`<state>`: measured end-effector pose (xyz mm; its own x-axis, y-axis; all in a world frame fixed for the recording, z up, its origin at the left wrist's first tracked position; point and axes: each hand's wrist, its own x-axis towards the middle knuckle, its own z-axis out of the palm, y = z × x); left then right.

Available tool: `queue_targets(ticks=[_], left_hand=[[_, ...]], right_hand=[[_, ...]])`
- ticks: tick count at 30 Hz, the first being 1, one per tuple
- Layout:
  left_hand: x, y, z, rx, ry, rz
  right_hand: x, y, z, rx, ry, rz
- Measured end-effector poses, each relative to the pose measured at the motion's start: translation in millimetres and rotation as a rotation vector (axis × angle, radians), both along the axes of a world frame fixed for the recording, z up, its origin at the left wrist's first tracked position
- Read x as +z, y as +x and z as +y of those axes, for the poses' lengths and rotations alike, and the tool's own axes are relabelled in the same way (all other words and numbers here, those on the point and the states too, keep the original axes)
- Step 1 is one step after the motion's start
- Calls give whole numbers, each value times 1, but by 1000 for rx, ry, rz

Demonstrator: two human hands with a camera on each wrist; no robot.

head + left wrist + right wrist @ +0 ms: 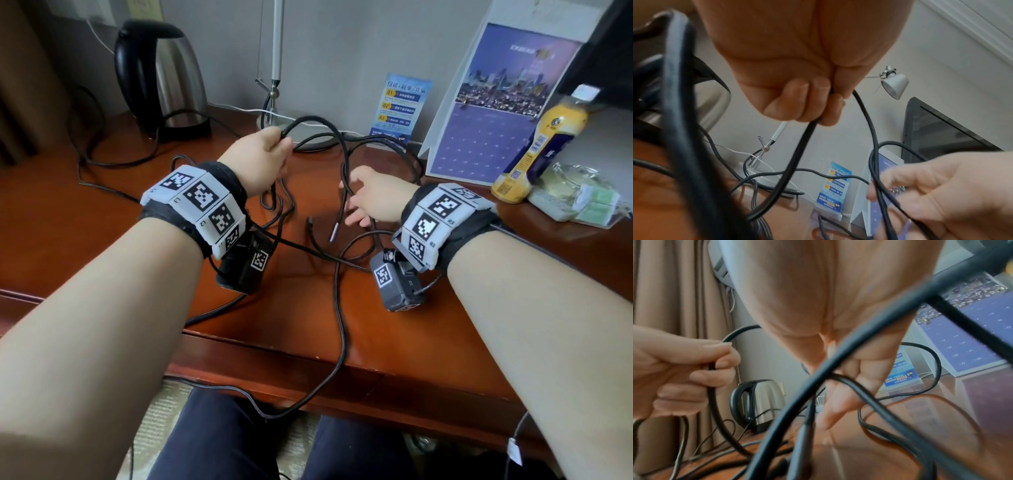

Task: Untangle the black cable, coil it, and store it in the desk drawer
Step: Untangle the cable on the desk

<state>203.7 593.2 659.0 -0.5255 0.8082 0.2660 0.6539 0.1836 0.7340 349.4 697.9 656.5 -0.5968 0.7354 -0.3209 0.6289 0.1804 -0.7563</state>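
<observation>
While left hand grips black cable, right fingers seemingly touch it.

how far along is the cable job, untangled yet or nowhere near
Early. Nothing looks finished: the black cable sprawls in crossing loops over the desk, one length hanging off the front edge. In hand: the left hand grips a raised loop, and the right hand has its fingers among the strands beside it. Untangling, coiling and storing all remain; no open drawer is in view.
</observation>
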Motion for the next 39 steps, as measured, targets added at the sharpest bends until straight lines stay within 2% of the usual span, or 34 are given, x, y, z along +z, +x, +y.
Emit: queue_targets(ticks=[2,5,9,11,15,19,22,27,32,36,39], left_hand=[[3,-4,0,31,55,-37],[6,-7,-2,-14,106,-80],[10,-4,-2,-88,120,1],[14,-3,-2,-119,158,-10],[18,-11,-6,-109,278,-88],[24,-14,-10,-141,381,-254],[28,-11,-8,-168,397,-329],[30,3,-2,-259,341,-280],[33,1,-8,-272,372,-287],[32,-3,-12,-305,302,-127],[33,-3,-14,-305,332,-99]], right_hand=[[0,0,6,39,56,-19],[6,8,6,114,166,-62],[20,13,3,301,572,-241],[25,12,1,343,644,-329],[32,20,5,308,721,-360],[24,33,13,320,645,-367],[19,35,14,356,587,-264],[27,23,4,296,553,110],[21,6,2,305,503,123],[22,-1,0,219,199,372],[24,-4,-2,304,207,343]])
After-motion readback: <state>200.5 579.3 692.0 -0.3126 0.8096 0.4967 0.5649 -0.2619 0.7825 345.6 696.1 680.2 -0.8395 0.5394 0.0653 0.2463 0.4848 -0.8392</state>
